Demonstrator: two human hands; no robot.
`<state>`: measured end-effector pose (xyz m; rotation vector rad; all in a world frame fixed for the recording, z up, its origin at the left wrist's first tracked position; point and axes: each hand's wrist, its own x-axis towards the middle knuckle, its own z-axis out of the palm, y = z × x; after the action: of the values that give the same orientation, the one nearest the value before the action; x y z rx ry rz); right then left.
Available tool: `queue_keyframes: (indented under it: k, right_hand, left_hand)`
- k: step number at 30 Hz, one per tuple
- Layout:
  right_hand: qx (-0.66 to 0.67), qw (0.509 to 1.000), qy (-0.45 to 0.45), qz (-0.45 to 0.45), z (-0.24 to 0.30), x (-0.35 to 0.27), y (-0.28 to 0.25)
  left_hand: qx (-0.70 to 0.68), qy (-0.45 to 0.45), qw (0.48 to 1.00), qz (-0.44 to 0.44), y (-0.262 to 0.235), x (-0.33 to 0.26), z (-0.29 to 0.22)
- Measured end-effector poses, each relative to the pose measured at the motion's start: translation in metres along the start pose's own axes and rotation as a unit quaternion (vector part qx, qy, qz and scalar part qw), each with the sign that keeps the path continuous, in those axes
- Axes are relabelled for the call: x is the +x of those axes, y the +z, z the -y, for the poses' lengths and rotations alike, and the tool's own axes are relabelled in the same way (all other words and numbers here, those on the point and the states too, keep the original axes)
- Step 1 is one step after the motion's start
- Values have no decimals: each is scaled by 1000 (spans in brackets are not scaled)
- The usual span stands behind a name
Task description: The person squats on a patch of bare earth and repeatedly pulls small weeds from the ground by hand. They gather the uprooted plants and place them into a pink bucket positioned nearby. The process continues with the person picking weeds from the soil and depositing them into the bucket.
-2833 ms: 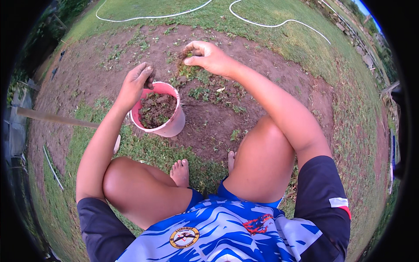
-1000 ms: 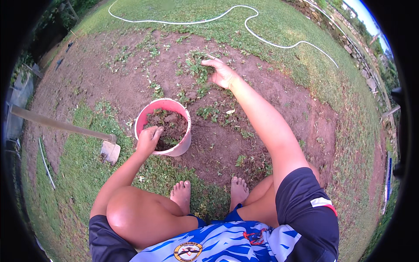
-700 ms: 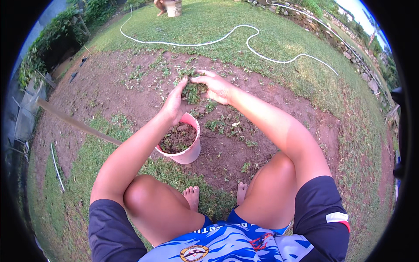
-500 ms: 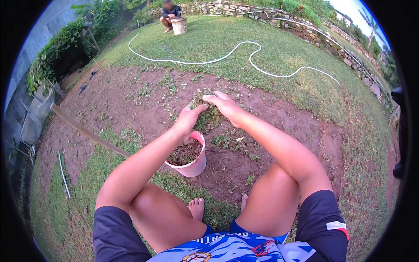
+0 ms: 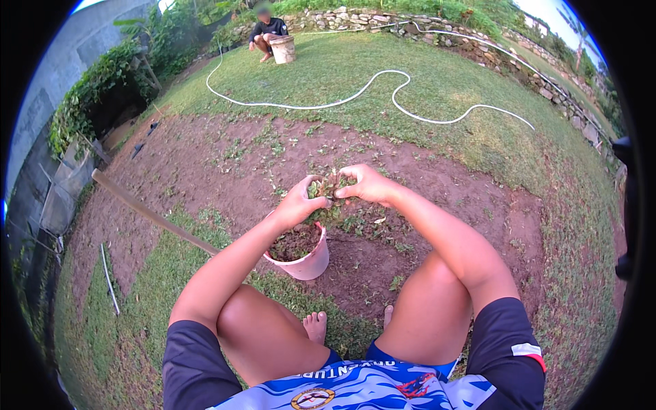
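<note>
A clump of green weeds or grass (image 5: 329, 188) is held between my two hands above the bare soil. My left hand (image 5: 303, 203) grips its left side, thumb and fingers curled around it. On the other side my right hand (image 5: 363, 185) closes on the same clump, thumb and fingers bent over it. Just below my left hand stands a pink bucket (image 5: 311, 265), with dark soil and plant bits (image 5: 295, 242) inside. My left wrist passes over its rim.
A wooden pole (image 5: 154, 216) slants along the ground at left, partly behind my left arm. A white hose (image 5: 321, 106) winds over the grass. Another person (image 5: 265, 34) squats far off beside a pale bucket (image 5: 283, 50). A stone wall (image 5: 342, 19) bounds the back.
Both hands have come down and nearer to me with the clump. The far person's arm has dropped away from the pale bucket. The view has shifted slightly.
</note>
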<state>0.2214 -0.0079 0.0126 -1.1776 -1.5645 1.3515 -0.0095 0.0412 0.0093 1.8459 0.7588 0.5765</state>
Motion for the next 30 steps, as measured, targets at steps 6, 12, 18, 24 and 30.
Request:
queue_keyframes:
  k: [6,12,18,24,30]
  right_hand:
    - [-172,982,5,-78,-1,-2,-17]
    - [20,987,40,-151,10,-10,-16]
    - [-287,921,-251,-83,23,-16,5]
    - [-203,961,-140,-128,35,-26,-9]
    - [-131,988,-71,-50,7,-13,3]
  left_hand:
    - [-106,-110,988,15,-10,-1,0]
    - [-288,-200,932,95,-11,-6,-3]
    - [-398,-229,883,98,-14,-13,-18]
    - [-245,-76,965,-51,-3,-14,-19]
    - [-224,-75,971,-23,15,-5,-16]
